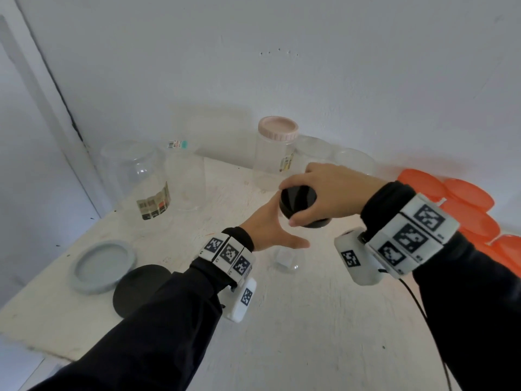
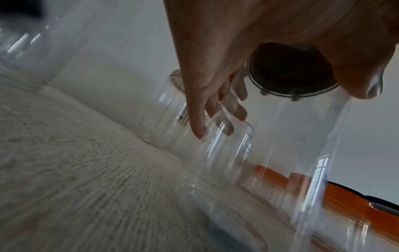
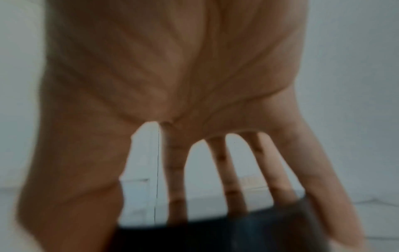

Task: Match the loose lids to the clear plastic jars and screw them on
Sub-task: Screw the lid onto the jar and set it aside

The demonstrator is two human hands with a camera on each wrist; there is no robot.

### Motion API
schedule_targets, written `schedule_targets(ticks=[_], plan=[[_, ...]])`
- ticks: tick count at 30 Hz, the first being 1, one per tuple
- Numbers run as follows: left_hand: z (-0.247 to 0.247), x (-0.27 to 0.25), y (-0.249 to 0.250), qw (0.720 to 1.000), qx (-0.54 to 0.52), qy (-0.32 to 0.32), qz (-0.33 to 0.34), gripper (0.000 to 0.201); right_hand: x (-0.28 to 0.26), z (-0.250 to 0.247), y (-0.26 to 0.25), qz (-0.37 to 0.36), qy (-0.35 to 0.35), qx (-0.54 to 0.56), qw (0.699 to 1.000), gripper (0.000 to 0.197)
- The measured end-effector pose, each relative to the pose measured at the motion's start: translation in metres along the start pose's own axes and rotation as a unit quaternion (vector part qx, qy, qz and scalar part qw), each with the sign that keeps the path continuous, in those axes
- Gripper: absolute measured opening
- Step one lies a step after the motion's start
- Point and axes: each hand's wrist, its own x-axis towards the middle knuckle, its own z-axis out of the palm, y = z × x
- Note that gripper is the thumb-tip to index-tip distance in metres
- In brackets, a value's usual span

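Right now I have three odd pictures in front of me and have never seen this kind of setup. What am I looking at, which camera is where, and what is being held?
No machine here: a person in black sleeves works with bare hands, wearing white bands with printed square markers on each wrist. The wide picture comes from a camera on the head, looking down at a white table. The other two come from cameras on the wrists, looking along each hand.

The right hand grips a black lid from above, on top of a clear jar that is hard to see. The left hand is open around the jar's side.

On the table lie a grey lid, a flat black lid, several open clear jars, and a jar with a pink lid already on. Orange lids sit at the right.
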Motion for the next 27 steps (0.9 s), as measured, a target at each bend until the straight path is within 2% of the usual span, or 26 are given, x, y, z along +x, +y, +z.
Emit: schedule_targets(ticks=[2, 4, 6, 8, 10, 12, 14, 16, 17, 19, 22, 24, 27], plan=[[-0.001, 0.0, -0.001, 1.0, -0.015, -0.003, -0.004, 0.097, 0.003, 0.008, -0.006, 0.041, 0.071, -0.052, 0.995, 0.06], [-0.001, 0.0, -0.001, 1.0, -0.02, -0.003, -0.004, 0.098, 0.004, 0.011, -0.007, 0.054, 0.091, -0.082, 0.991, 0.066], [0.0, 0.001, -0.002, 1.0, -0.016, -0.003, -0.002, 0.102, 0.001, 0.007, -0.003, 0.036, 0.03, -0.034, 0.998, 0.069], [0.001, 0.001, -0.001, 1.0, 0.0, -0.002, 0.006, 0.101, -0.004, 0.0, 0.003, -0.024, -0.059, 0.033, 0.997, 0.068], [0.001, 0.002, -0.001, 1.0, 0.013, -0.003, 0.011, 0.097, -0.006, -0.004, 0.005, -0.064, -0.078, 0.053, 0.993, 0.066], [0.001, 0.002, -0.001, 1.0, 0.012, 0.0, 0.009, 0.094, -0.003, 0.0, 0.005, -0.046, -0.034, 0.033, 0.998, 0.061], [0.0, 0.002, -0.001, 1.0, -0.003, 0.001, 0.007, 0.093, 0.002, 0.007, -0.003, 0.002, 0.039, -0.031, 0.999, 0.057], [-0.001, 0.002, -0.003, 1.0, -0.02, -0.004, 0.007, 0.096, 0.007, 0.012, -0.01, 0.051, 0.101, -0.091, 0.989, 0.064], [-0.001, 0.002, -0.003, 1.0, -0.022, -0.005, 0.008, 0.097, 0.009, 0.012, -0.011, 0.062, 0.107, -0.107, 0.987, 0.068], [-0.002, 0.002, -0.002, 1.0, -0.02, -0.007, 0.011, 0.097, 0.007, 0.006, -0.007, 0.054, 0.057, -0.094, 0.992, 0.071], [0.0, 0.002, -0.002, 1.0, -0.001, -0.006, 0.017, 0.098, -0.001, -0.007, -0.001, -0.019, -0.073, 0.0, 0.997, 0.071], [0.0, 0.001, -0.002, 1.0, 0.005, -0.008, 0.019, 0.098, -0.002, -0.007, -0.003, -0.039, -0.07, 0.001, 0.997, 0.07], [0.0, 0.002, -0.002, 1.0, 0.002, -0.008, 0.015, 0.1, 0.001, -0.003, -0.008, -0.014, -0.001, -0.038, 0.999, 0.064]])
